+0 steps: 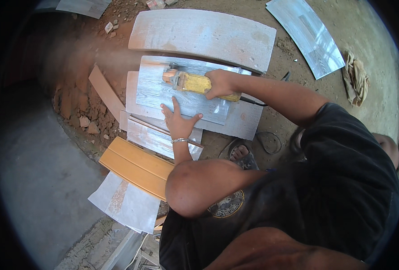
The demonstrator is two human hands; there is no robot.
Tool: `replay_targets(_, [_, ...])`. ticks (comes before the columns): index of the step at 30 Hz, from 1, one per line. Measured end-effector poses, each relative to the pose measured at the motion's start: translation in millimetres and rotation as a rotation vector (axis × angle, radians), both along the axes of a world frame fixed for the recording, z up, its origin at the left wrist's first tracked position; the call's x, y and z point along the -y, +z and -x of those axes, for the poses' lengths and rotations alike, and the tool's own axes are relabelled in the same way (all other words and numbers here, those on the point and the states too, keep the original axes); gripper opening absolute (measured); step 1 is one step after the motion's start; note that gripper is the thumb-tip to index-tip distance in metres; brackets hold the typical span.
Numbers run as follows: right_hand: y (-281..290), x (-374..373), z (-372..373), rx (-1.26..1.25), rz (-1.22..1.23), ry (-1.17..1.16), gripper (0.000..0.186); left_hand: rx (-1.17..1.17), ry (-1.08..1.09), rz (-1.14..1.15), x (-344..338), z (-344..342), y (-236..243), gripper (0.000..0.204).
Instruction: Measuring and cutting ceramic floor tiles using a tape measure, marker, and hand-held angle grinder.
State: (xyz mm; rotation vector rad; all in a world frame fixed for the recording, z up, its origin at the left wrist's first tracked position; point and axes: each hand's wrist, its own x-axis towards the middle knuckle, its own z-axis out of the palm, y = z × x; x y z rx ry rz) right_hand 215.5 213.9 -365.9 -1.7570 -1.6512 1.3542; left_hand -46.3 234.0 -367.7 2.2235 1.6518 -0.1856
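Note:
A yellow angle grinder (pixel 195 84) is gripped by my right hand (pixel 220 84), its head pointing left. The disc end lies at the far part of a grey wood-patterned tile (pixel 152 92), and dust streams away to the left from there. My left hand (pixel 178 122) presses on the tile's near part with its fingers spread, a bracelet at the wrist. Under the tile is a larger pale slab (pixel 244 118). The grinder's black cord (pixel 254 102) runs off to the right beneath my forearm.
Another pale slab (pixel 204 33) lies beyond the tile. Cut tile pieces (pixel 152 137), an orange grooved panel (pixel 134 164) and a pale sheet (pixel 141 209) lie at the near left. To the far right are a glossy tile (pixel 307 36) and a crumpled cloth (pixel 356 78). Rubble (pixel 89 126) borders the left.

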Motion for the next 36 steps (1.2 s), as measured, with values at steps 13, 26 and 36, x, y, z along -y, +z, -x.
replay_targets(13, [-3.4,24.7,-12.7,0.002,0.002,0.011,0.07,-0.014,-0.013,-0.02,-0.6,1.0,-3.5,0.135])
replay_targets(26, [-3.5,60.0,-27.4,-0.027,0.035,-0.035,0.062,0.015,-0.014,-0.013,-0.1,1.6,-3.9,0.135])
replay_targets(36, [-2.5,81.1,-41.0,-0.043,0.06,-0.033,0.063,-0.001,-0.004,0.029,-0.6,0.3,-3.1,0.136])
